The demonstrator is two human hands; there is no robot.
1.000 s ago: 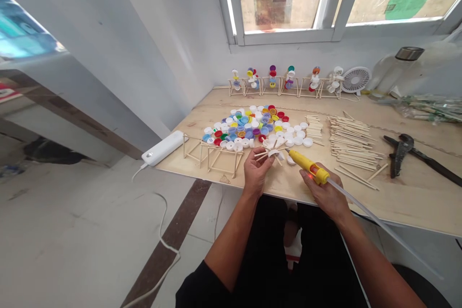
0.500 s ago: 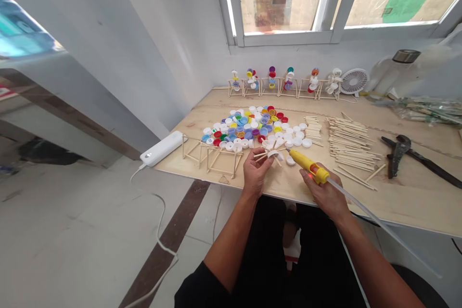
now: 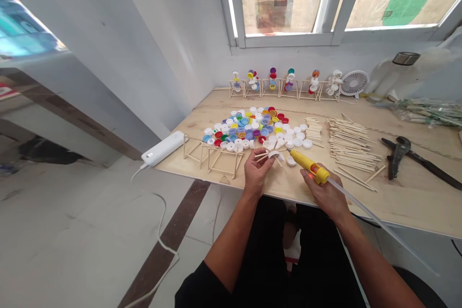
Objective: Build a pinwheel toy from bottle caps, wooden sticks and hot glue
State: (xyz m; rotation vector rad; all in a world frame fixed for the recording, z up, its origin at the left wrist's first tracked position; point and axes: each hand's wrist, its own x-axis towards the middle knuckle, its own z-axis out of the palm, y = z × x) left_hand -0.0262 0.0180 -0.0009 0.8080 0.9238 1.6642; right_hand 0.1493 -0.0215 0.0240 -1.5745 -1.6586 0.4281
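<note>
Near the table's front edge, my left hand (image 3: 255, 173) is closed on a bottle-cap-and-stick wheel (image 3: 275, 155), white cap in the middle and thin wooden sticks radiating from it. My right hand (image 3: 327, 197) grips a yellow hot glue gun (image 3: 306, 165), its small light glowing red and a long clear glue stick (image 3: 378, 224) trailing out of its back. The gun's nozzle points left, close to the wheel; whether it touches a stick I cannot tell. A white bottle cap (image 3: 291, 160) lies just below the nozzle. Behind my hands spreads a heap of coloured bottle caps (image 3: 249, 129).
Two stick frames (image 3: 224, 160) stand at front left beside a white power strip (image 3: 164, 148). Piles of wooden sticks (image 3: 350, 142) and black-handled pliers (image 3: 399, 156) lie to the right. Several finished cap wheels on frames (image 3: 273, 79) and a small white fan (image 3: 354, 83) line the wall.
Both hands hold nearly the same pose, with the glue gun still beside the wheel. The whole view has shifted very slightly.
</note>
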